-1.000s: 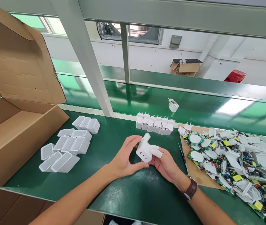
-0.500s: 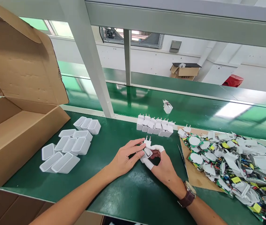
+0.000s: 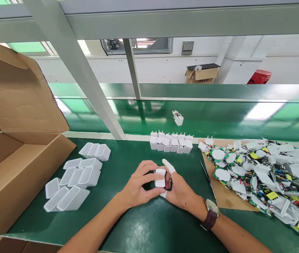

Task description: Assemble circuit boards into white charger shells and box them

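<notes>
A white plug charger [image 3: 160, 178] is upright between my two hands, low over the green bench. My left hand [image 3: 141, 181] is closed on it, with a finger across its front and the thumb at its lower end. At its right side is my right hand [image 3: 177, 186], wearing white finger covers on index and thumb. That index finger sticks out past the charger, the thumb is low by its bottom end, and the other fingers curl against its side. The charger's prongs are hidden by my fingers. Just beyond stands a row of white chargers [image 3: 174, 142] with lids resting loosely on top.
Several hollow white casings [image 3: 88, 175] stand at left, beside an open cardboard box [image 3: 33, 182]. On the right, a heap of circuit boards and white covers [image 3: 260, 175] lies on cardboard, with dark tweezers [image 3: 207, 177] at its edge. One charger [image 3: 178, 118] sits beyond the bench edge.
The charger has turned, so its prongs no longer show and its flat white face is visible. My right index finger has lifted off it. The camera view has shifted and levelled.
</notes>
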Action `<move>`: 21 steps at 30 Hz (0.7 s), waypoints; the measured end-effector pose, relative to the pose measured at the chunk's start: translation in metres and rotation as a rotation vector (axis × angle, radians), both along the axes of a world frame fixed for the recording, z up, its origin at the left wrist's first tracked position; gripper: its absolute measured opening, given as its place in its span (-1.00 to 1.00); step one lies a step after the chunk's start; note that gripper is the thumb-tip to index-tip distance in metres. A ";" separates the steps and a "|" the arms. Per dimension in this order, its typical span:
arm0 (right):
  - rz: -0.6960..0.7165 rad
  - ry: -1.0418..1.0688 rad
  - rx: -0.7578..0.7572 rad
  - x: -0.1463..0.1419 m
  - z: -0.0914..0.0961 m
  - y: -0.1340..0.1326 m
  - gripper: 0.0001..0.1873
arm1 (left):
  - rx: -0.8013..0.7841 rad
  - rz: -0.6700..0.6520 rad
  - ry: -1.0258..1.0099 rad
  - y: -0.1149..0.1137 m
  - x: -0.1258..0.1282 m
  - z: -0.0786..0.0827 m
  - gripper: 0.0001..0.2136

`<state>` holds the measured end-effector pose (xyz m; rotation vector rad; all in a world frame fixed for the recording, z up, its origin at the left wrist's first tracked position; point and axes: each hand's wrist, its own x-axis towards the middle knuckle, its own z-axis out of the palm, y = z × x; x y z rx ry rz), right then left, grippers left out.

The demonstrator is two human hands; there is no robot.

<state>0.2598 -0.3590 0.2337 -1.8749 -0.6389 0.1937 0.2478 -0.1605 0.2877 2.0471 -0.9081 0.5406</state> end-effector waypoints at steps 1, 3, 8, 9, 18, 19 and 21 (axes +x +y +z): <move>0.004 -0.005 0.005 0.000 0.000 0.000 0.07 | 0.014 -0.023 -0.006 0.000 0.001 0.003 -0.74; 0.006 -0.006 0.002 0.000 -0.001 -0.001 0.08 | 0.021 -0.033 0.002 0.000 0.002 0.006 -0.69; 0.041 0.065 -0.012 0.001 0.003 -0.003 0.07 | 0.089 0.028 -0.087 -0.002 0.000 0.003 -0.69; 0.048 0.082 -0.016 0.001 0.005 -0.003 0.06 | 0.110 0.043 -0.109 -0.003 -0.001 0.002 -0.70; 0.049 0.136 -0.082 0.001 0.019 -0.003 0.04 | 0.340 0.177 0.078 -0.009 -0.019 0.015 -0.90; 0.048 0.130 -0.085 0.001 0.018 -0.004 0.05 | 0.356 0.170 0.136 -0.005 -0.016 0.018 -0.89; 0.041 0.100 -0.101 -0.001 0.017 -0.004 0.05 | 0.347 0.221 0.248 0.011 -0.002 0.025 -0.85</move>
